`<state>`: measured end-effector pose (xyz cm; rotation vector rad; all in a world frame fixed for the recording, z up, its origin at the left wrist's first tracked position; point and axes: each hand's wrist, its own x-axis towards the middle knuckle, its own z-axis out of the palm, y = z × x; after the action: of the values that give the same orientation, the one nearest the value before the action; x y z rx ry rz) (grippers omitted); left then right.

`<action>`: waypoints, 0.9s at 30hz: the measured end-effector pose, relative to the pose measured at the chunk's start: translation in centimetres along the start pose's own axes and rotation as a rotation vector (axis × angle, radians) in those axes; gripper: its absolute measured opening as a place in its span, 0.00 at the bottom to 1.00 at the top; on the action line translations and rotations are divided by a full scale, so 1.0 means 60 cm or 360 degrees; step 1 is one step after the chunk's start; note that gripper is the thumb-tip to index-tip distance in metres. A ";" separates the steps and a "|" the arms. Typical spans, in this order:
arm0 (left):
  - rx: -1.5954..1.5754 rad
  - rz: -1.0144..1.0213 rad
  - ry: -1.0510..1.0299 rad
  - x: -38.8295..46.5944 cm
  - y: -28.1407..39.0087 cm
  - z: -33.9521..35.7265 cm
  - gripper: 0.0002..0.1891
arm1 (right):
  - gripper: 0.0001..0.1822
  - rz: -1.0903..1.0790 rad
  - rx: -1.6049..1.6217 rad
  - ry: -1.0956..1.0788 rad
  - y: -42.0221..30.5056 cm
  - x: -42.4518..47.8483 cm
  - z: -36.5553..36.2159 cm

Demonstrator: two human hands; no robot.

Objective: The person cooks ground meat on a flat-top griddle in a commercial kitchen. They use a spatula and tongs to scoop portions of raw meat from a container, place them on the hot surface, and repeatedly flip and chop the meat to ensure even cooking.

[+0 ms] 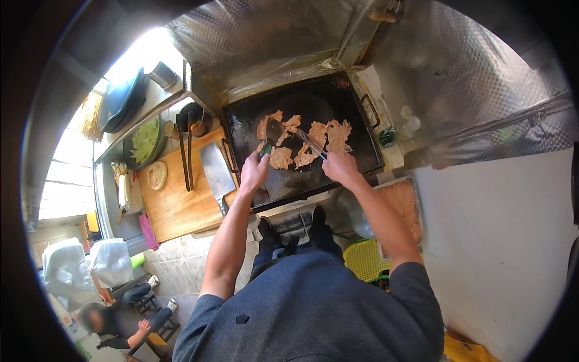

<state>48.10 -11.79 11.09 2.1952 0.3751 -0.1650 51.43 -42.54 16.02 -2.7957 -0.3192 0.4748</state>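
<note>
My left hand (254, 172) grips the green-and-black handle of a spatula (267, 148), whose dark blade lies among the meat at the left of the griddle. In my right hand (342, 167) is a long metal utensil (312, 144), perhaps tongs. Its far end touches the meat near the middle; I cannot tell its exact shape. Several thin, browned pieces of meat (281, 158) are spread over the black flat-top griddle (289, 188). A larger flat piece of meat (338, 135) lies just beyond my right hand.
Left of the griddle, a wooden cutting board (176, 212) bears a cleaver (217, 167), black tongs (185, 154) and a round flatbread (157, 175). Behind it stands a bowl of lettuce (144, 142). A tub of raw meat (402, 203) sits at right. A seated person (117, 321) is lower left.
</note>
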 end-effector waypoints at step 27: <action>-0.0394 -0.0436 -0.0538 -0.040 0.090 -0.022 0.20 | 0.18 0.0454 0.1177 -0.0308 0.038 0.114 0.023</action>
<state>47.56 -14.32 16.56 1.8241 0.4753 -0.5991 57.61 -42.54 12.09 -2.0755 0.1942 0.7479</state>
